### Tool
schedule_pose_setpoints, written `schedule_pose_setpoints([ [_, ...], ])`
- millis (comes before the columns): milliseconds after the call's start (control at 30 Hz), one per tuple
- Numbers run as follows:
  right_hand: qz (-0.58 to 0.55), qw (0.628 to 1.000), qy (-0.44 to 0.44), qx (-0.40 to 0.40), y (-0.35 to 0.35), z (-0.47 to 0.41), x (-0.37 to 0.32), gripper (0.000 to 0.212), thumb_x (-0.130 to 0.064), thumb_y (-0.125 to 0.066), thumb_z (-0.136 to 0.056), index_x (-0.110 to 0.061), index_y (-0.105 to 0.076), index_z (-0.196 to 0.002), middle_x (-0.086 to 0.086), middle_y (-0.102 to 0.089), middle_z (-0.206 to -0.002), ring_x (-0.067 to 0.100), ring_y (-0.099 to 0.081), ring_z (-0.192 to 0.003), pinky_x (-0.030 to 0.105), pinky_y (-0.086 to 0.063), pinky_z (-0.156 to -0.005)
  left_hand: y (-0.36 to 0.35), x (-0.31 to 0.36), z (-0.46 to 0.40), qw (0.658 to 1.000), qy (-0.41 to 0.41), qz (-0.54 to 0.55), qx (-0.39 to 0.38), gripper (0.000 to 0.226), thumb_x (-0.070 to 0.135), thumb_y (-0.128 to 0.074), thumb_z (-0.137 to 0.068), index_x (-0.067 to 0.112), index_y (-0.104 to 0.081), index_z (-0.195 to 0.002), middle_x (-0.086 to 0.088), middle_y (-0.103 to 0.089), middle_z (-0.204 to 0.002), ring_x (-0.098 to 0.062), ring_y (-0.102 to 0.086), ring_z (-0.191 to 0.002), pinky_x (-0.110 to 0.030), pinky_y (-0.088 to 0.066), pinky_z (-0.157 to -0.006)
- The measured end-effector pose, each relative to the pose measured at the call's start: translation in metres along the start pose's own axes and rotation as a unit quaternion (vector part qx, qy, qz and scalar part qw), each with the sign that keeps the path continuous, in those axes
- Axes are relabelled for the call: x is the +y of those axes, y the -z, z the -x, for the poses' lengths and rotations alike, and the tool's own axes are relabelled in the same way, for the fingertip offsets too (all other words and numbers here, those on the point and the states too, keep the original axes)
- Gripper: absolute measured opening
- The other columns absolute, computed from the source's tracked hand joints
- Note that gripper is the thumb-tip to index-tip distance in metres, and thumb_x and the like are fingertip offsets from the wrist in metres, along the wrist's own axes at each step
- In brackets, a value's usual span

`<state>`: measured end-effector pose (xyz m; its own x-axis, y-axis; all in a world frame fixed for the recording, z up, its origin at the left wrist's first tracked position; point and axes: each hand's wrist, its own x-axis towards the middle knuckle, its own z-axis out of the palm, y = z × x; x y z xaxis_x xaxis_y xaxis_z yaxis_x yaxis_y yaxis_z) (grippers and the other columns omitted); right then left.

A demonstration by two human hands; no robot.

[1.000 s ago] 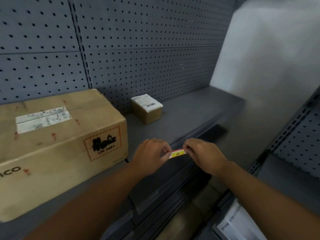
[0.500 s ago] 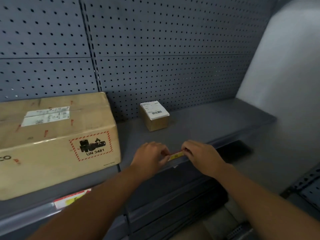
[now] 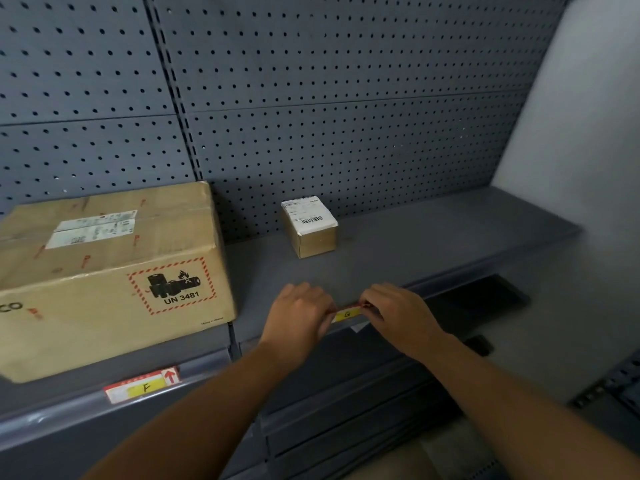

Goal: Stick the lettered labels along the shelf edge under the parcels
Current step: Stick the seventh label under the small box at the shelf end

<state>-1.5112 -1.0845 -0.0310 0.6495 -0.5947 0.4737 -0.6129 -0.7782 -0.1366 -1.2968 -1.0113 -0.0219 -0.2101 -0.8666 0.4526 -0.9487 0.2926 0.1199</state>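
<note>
A yellow and red label marked G (image 3: 347, 314) lies against the front edge of the grey shelf (image 3: 460, 268), below the small parcel (image 3: 309, 226). My left hand (image 3: 298, 315) pinches its left end and my right hand (image 3: 398, 315) pinches its right end. Both ends of the label are hidden under my fingers. A second label marked F (image 3: 143, 385) sits on the shelf edge under the large cardboard box (image 3: 110, 275) at the left.
A grey pegboard wall (image 3: 329, 98) backs the shelf. A pale wall (image 3: 581, 133) closes the right side. Lower grey shelves (image 3: 346, 410) run below my arms. A dark opening (image 3: 485, 296) shows under the shelf's right end.
The view has risen and shifted left, bringing the F label into sight. Both hands moved the G label from just in front of the shelf onto its edge.
</note>
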Motion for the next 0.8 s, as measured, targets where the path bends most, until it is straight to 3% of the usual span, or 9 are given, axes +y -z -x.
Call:
schedule_pose_setpoints([
  [100,-0.001,1.0,0.007,0.015,-0.005,0.003,0.003,0.013,-0.019,-0.075,-0.087,-0.018,-0.062,-0.085,-0.004,-0.061,-0.08,0.01,-0.052,-0.071,0.022,-0.042,-0.06,-0.002,0.003,0.005,0.999,-0.015,-0.028,0.011,0.009,0.025,-0.073,-0.082,0.027,-0.065,-0.081,0.008,-0.061,-0.077,-0.017,-0.054,-0.075,-0.031,-0.032,-0.068],
  [333,0.061,0.997,0.046,0.034,-0.012,0.007,0.005,0.034,-0.018,-0.083,-0.073,-0.013,-0.063,-0.1,0.003,-0.062,-0.096,0.02,-0.058,-0.083,0.033,-0.054,-0.067,0.007,-0.003,0.01,0.999,0.033,0.017,0.028,0.004,0.031,-0.064,-0.091,0.03,-0.067,-0.09,0.012,-0.064,-0.085,-0.013,-0.054,-0.083,-0.033,-0.04,-0.075],
  [467,0.089,0.993,0.048,0.065,-0.02,0.009,0.005,0.043,-0.023,-0.088,-0.067,-0.01,-0.064,-0.1,0.007,-0.065,-0.094,0.024,-0.062,-0.081,0.035,-0.056,-0.067,0.011,-0.006,0.011,0.998,0.046,0.03,0.031,0.005,0.033,-0.063,-0.092,0.031,-0.067,-0.092,0.013,-0.064,-0.086,-0.012,-0.053,-0.084,-0.034,-0.042,-0.076],
  [800,0.099,0.988,0.034,0.115,-0.029,0.015,0.012,0.041,-0.031,-0.088,-0.069,-0.01,-0.064,-0.095,0.006,-0.067,-0.085,0.023,-0.063,-0.075,0.036,-0.055,-0.067,0.007,-0.009,0.009,0.996,0.065,0.05,0.035,0.004,0.035,-0.065,-0.091,0.033,-0.069,-0.092,0.015,-0.065,-0.083,-0.008,-0.052,-0.079,-0.031,-0.041,-0.073],
])
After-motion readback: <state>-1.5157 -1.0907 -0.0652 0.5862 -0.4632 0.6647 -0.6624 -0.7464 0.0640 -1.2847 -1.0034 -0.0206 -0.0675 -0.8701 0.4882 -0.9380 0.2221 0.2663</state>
